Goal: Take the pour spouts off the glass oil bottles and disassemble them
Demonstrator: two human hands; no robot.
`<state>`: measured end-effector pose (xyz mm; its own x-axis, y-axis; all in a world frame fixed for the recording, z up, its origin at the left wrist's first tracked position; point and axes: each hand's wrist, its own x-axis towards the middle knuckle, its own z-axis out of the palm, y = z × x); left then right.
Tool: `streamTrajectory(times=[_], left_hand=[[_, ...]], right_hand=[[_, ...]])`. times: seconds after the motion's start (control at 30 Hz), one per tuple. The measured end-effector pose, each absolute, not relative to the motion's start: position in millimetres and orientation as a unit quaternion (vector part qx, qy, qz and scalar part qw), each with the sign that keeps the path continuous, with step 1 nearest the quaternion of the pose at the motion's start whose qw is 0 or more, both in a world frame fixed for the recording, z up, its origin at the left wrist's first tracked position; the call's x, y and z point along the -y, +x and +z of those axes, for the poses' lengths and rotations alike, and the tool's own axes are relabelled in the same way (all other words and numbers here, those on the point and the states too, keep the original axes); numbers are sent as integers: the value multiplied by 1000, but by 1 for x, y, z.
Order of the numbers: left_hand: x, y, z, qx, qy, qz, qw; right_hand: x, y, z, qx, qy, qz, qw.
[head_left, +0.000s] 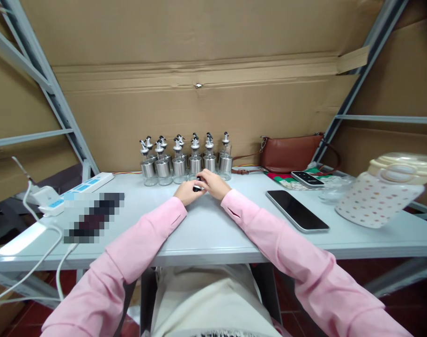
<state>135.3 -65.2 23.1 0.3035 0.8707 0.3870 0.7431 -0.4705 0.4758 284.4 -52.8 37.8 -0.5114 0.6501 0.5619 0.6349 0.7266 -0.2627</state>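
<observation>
Just in front of a double row of glass bottles, my left hand (186,192) and my right hand (215,184) meet with fingers closed around a small black piece (197,189). Most of it is hidden by the fingers, so its exact kind cannot be made out. The bottles (179,167) have steel sleeves, clear bases and, mostly, silver-and-black pourer spouts. At the right end, the front bottle (226,164) shows a bare glass neck; a spout rises behind it.
Left on the table (213,234) are a white power strip (90,185), a white charger (45,195) with cables and a blurred-out device (94,217). To the right are a phone (298,210), a brown bag (292,153), a remote-like device (307,179) and a dotted jug (378,196). Cardboard (199,107) lines the back.
</observation>
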Motion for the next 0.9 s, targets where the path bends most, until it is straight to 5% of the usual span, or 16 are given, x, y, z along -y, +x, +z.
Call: streamTrajectory(times=[0.17,0.4,0.67,0.9], left_hand=[[66,137,26,-470,839,263,77],[58,123,35,-429,880,186,-76],[55,105,41,-497,829,252,-42],[56,105,42,-513,822,243,-36]], right_hand=[[57,285,46,870,-403,-76,273],[47,300,53,801,-474,-11,365],[26,308,28,847,-507,35,155],[25,309,25,864,-484,-8,138]])
